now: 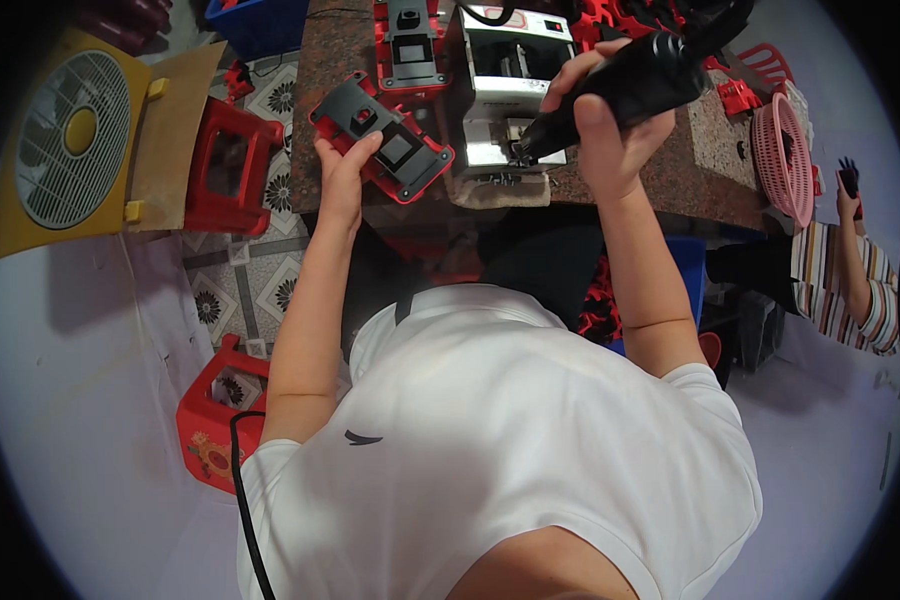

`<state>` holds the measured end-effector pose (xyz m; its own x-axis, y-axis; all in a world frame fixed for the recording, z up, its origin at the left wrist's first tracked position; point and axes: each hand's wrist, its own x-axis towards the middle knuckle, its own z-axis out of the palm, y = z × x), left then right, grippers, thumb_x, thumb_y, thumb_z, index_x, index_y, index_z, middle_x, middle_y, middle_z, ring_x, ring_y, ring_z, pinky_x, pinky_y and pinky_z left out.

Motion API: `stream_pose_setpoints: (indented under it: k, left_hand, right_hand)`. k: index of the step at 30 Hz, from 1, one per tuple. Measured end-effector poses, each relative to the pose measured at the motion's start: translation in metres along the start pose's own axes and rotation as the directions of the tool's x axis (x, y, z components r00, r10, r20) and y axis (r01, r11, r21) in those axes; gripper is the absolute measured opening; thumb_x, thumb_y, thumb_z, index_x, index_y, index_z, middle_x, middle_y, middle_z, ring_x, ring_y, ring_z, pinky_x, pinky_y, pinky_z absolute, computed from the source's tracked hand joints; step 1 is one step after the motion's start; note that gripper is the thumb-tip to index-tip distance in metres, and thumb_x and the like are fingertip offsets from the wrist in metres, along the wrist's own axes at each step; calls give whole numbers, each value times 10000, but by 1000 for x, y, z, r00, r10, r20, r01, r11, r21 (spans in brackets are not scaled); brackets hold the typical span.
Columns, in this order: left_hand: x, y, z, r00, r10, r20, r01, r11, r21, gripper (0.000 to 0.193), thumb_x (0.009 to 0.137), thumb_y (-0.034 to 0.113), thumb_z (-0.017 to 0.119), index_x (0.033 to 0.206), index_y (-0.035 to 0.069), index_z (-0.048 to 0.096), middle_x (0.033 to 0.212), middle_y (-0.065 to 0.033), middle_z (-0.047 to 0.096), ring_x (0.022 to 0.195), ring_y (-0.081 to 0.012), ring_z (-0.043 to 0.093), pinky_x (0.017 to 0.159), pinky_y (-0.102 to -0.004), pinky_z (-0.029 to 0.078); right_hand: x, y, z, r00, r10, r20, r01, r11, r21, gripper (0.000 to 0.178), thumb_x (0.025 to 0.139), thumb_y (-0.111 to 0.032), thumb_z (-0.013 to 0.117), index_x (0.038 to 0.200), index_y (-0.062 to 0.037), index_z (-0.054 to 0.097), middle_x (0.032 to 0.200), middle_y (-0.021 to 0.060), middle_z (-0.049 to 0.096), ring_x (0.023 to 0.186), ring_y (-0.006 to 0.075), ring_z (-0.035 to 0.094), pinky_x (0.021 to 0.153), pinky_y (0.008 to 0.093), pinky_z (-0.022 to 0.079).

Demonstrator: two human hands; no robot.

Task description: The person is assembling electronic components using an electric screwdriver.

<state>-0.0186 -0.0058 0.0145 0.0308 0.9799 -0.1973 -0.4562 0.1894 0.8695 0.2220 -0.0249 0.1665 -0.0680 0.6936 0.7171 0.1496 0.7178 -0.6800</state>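
My left hand [343,178] grips the near-left side of a red and black plastic housing [378,122], thumb on top. The housing is tilted at the front of the table. My right hand [615,150] is wrapped round a black electric screwdriver [638,84], its cable trailing up to the right. The screwdriver's tip points down and left at the front of a white screw feeder [518,92]; whether it touches a screw is too small to tell. Small dark screws lie along the feeder's front. A second red and black housing [411,52] lies behind the first.
Red parts [660,18] are heaped behind the feeder, and a pink basket [782,160] stands at the table's right edge. Left are a yellow fan [78,132] and red stools [225,165]. A blue bin [682,270] is below; another person in stripes [838,285] is at right.
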Motion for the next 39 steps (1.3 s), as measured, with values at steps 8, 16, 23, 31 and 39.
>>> stream_pose_setpoints:
  k: [8,16,23,31,39]
  left_hand:
    - [-1,-2,2,1000,-19,-12,19,999,31,581,812,146,685,1262,52,330,1218,-123,498,1146,-220,513,1000,-376,405]
    - [2,-1,-2,1000,19,-5,-19,1000,-9,620,785,121,702,1268,36,324,1232,-126,495,1139,-210,507,1013,-348,379]
    - [-5,10,3,1000,-23,19,22,999,26,566,818,162,677,1267,119,336,1185,-64,532,1111,-203,543,931,-366,465]
    - [-1,4,-2,1000,13,19,-13,1000,1,608,812,117,682,1296,110,314,1219,-71,511,1121,-192,534,954,-361,453]
    - [-4,9,3,999,20,-25,-20,1000,3,725,795,92,700,1364,71,250,1248,-104,484,1141,-204,514,1008,-347,402]
  right_hand:
    - [-6,6,2,993,73,-88,-72,997,19,397,872,-216,676,1109,16,457,772,108,619,612,167,608,575,285,513]
    - [72,7,63,977,46,-210,37,927,374,205,940,-223,585,906,-25,546,711,74,612,561,141,601,497,293,508]
    - [101,48,131,934,-159,-320,244,938,247,203,909,-154,639,904,-63,458,660,4,539,549,78,514,501,241,433]
    - [104,64,146,945,-260,-200,314,893,323,222,907,-147,644,932,-61,441,688,2,541,551,74,499,504,233,407]
    - [106,51,154,987,-124,-103,146,959,244,233,898,-143,661,984,-65,459,694,-15,519,567,60,469,500,226,367]
